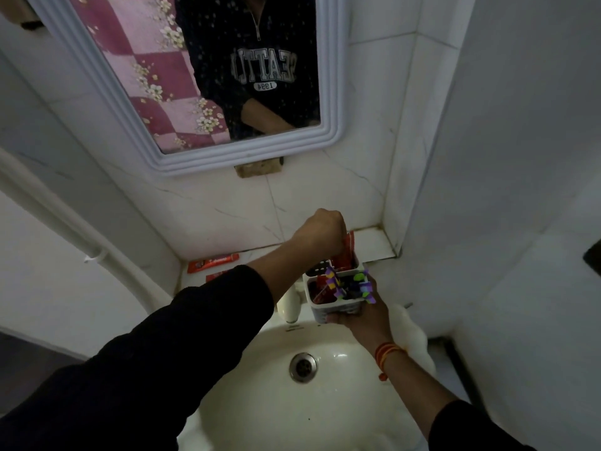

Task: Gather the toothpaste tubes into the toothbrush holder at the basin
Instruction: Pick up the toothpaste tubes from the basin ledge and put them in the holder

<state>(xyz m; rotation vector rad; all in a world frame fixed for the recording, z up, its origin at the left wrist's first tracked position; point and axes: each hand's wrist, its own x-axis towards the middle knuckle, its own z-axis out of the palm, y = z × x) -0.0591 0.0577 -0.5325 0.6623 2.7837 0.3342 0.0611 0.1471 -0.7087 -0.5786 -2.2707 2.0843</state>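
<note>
- Currently observed: left hand was closed in a fist on the top end of a red toothpaste tube; tube hung straight below the curled fingers.
- Lower end of that tube sat inside the rear compartment of the white toothbrush holder, directly under the fist.
- Right hand gripped the holder from beneath and from its near side, fingers wrapped on the base; holder was held above the basin, apart from it.
- Front compartments, just above the right fingers, held purple-and-green toothbrushes and another red item; identity unclear.
- A second red tube lay flat on the ledge, left of and below the left fingers, untouched by either hand.
</note>
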